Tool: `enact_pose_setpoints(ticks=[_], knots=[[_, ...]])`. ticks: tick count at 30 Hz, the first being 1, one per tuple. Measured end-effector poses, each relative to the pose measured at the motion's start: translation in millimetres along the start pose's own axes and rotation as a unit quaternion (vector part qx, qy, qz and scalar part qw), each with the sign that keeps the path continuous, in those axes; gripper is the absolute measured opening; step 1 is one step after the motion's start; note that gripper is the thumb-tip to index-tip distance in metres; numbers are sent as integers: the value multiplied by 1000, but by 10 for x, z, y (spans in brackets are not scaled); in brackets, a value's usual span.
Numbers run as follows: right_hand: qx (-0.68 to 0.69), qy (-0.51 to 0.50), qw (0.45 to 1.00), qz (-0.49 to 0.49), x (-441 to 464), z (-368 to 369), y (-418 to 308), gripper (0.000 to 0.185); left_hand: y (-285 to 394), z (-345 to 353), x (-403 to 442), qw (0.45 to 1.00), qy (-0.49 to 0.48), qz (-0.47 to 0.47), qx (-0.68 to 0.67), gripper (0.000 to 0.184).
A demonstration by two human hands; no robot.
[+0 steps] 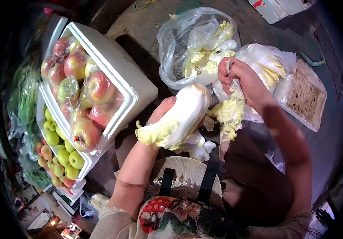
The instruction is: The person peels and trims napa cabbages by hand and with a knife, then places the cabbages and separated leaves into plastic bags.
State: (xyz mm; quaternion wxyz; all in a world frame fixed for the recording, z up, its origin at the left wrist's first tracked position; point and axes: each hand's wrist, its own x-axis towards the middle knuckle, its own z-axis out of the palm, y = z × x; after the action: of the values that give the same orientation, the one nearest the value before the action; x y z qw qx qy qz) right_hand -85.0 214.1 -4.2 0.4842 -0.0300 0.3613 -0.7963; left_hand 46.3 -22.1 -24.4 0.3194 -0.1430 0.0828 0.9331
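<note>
A pale napa cabbage (179, 115) with a white base and yellow frilled leaf tips lies across my left hand (161, 109), whose fingers wrap beneath it and are partly hidden. Its root end points up and to the right. My right hand (245, 81) is closed on a torn cabbage leaf (232, 107), which hangs down limp with its yellow edge lowest. Beyond both hands, an open clear plastic bag (169, 51) holds several loose cabbage leaves (207, 55). More leaf pieces (198, 147) lie below the cabbage, close to my lap.
On the left stands a white foam box (129, 63) of wrapped red apples (99, 87), with a box of green apples (64, 157) beside it. A second plastic bag (263, 51) with leaves and a plastic-wrapped brown-topped block (303, 93) lie to the right. A white box (279, 10) sits farther back.
</note>
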Motion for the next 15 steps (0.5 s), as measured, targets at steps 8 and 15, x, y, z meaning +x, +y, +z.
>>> enact_pose_setpoints(ticks=[8, 15], knots=[[-227, 116, 967, 13, -44, 161, 178, 36, 106, 158, 243, 940, 91, 139, 297, 74], [-158, 136, 978, -24, -38, 147, 198, 53, 232, 58, 194, 936, 109, 157, 297, 58]])
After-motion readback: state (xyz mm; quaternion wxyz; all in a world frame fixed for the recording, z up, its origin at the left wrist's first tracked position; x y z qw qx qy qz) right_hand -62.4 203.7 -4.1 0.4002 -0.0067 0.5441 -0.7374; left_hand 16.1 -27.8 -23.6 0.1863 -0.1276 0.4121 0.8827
